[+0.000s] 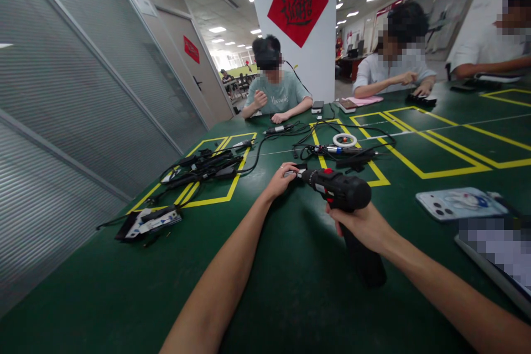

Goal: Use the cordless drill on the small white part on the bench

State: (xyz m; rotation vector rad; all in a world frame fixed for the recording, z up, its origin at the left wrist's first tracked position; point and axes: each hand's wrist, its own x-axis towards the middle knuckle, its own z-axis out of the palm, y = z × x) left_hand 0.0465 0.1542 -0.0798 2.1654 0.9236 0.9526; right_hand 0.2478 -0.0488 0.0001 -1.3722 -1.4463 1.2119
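My right hand (357, 224) is wrapped round the grip of a black cordless drill (344, 189) with red accents. The drill lies level above the table, its chuck pointing left and away from me. At its front end, my left hand (282, 180) is closed on a small black part (302, 166). Something silver shows between the left fingers and the chuck; whether it belongs to the part or the bit, I cannot tell. The left fingertips hide most of the contact.
Tangled black cables and devices (207, 166) lie left on the green table (166, 287). A white tape roll (344, 140) and pen-like tools (344, 150) sit ahead. A phone (460, 203) and a laptop-like device (498, 265) are at right. Several people sit across the table.
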